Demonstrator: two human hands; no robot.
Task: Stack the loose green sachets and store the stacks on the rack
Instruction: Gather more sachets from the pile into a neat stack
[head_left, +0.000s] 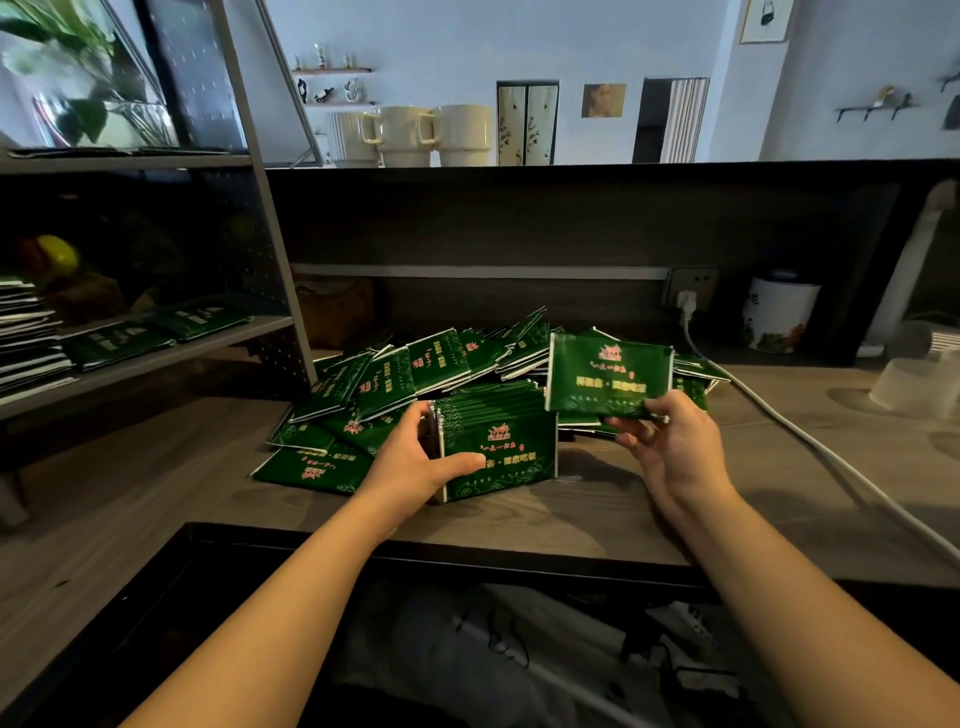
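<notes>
From the head view, the left hand (422, 457) grips an upright stack of flat green foil sachets (496, 447) standing on the dark wooden counter (156, 493), thumb across its front. Just right of that stack, the right hand (670, 441) pinches a single green sachet (609, 375) by its lower edge. Behind the stack lies the loose sachet heap (395, 379); left of it, the grey metal rack (171, 353) holds stacked sachets.

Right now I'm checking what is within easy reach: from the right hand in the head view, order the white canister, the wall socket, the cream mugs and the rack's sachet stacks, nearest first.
From the right hand:
1. White canister, on the desk, right rear.
2. Wall socket, back panel; close to the canister, hard to call.
3. Cream mugs, upper ledge, behind.
4. Sachet stacks, rack shelf, far left.
</notes>
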